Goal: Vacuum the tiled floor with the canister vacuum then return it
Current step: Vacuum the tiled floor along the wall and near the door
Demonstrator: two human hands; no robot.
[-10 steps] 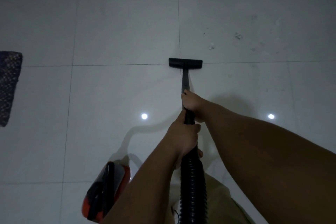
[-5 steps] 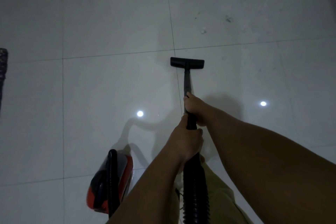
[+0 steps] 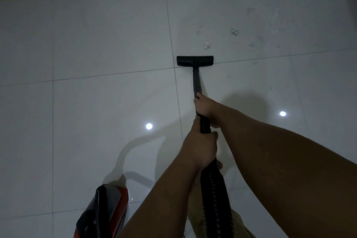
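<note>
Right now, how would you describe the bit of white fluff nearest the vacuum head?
Follow the black wand up to the floor head on the tiled floor. Just beyond its right half lies a white fluff clump, nearer the head than the other scattered bits.

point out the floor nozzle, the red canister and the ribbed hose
floor nozzle [image 3: 195, 60]: head view, middle of the black head
red canister [image 3: 123, 195]: head view, red upper shell
ribbed hose [image 3: 215, 195]: head view, mid-length of its ribs

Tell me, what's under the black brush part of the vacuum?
The floor head sits flat on the white tiled floor, over a grout line. Anything directly beneath it is covered. White crumbs lie just beyond it, not underneath.
</note>
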